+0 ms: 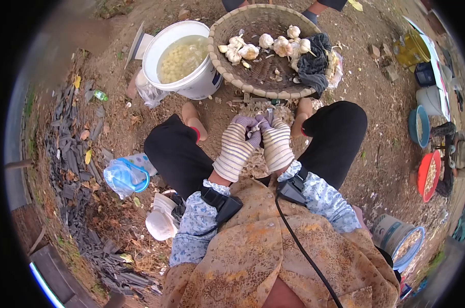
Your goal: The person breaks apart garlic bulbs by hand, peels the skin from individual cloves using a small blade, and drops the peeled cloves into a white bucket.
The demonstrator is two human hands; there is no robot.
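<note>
My left hand [236, 147] and my right hand [275, 142], both in striped knit gloves with purple fingers, meet between my knees. A small pale piece that looks like a garlic clove [258, 126] is pinched in my left fingertips, close against the right ones. From my closed right hand a small shiny metal tool [270, 114] sticks up; its kind I cannot tell. Just beyond is a round woven basket [232, 82] with several garlic bulbs [282, 46] and a dark cloth [314, 62]. Peeled cloves [180, 64] sit in liquid in a white bucket [201, 84].
Garlic skins [258, 167] litter the ground beneath my hands. At left are a blue basket with plastic bag [123, 177], a white hat [161, 223] and dark broken slabs [71, 154]. At right stand a blue basin [419, 128], a red basin [428, 177] and a bucket [389, 231]. Another person's arm [317, 7] shows beyond the basket.
</note>
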